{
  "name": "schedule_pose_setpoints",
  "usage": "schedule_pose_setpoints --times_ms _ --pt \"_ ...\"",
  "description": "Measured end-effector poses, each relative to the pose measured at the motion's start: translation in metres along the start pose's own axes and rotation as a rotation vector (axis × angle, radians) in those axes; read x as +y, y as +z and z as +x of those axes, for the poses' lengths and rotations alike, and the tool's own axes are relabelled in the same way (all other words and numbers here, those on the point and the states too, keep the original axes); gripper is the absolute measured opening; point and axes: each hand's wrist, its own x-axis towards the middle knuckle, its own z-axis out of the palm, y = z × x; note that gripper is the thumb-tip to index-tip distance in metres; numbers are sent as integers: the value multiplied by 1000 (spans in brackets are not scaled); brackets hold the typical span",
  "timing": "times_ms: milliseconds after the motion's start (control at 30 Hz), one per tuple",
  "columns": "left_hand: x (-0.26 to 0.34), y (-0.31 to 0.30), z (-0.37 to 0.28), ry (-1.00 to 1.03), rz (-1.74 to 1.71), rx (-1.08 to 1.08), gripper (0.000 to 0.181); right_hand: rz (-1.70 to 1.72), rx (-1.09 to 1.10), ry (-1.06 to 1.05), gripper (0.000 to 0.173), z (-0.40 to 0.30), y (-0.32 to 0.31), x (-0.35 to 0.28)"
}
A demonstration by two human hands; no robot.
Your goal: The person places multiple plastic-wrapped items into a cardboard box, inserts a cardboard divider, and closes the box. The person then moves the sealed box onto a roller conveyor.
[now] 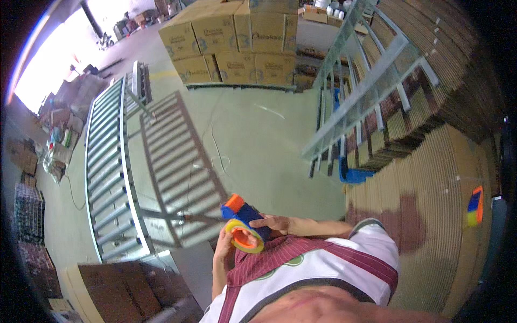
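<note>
At my waist I hold a blue and orange tape dispenser [242, 214] with a roll of yellow tape [259, 247] on it. My left hand [223, 245] grips the roll from the side, and fingers show through its orange core. From the right, my right hand [276, 223] closes over the dispenser's blue body, partly covering it. Off to my right, a second dispenser [475, 206] in orange, blue and yellow rests on a stack of flat cardboard [438, 226].
A roller conveyor [109, 161] runs along my left, beside an opened cardboard box [117, 288]. Taped cartons [234, 36] are piled on a pallet ahead. A metal rack frame [359, 97] leans near more cardboard stacks at right. A thin cable [218, 145] lies on the floor.
</note>
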Motion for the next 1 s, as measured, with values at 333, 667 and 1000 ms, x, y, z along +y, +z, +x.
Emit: schedule_pose_setpoints --times_ms 333,667,1000 --pt "159 38 379 -316 626 -650 58 339 22 -635 49 55 -113 -197" --pt "184 50 629 -339 490 -362 57 317 70 -585 51 100 -245 -433" --pt "252 30 837 -378 632 -317 59 324 291 -580 42 209 -396 -567"
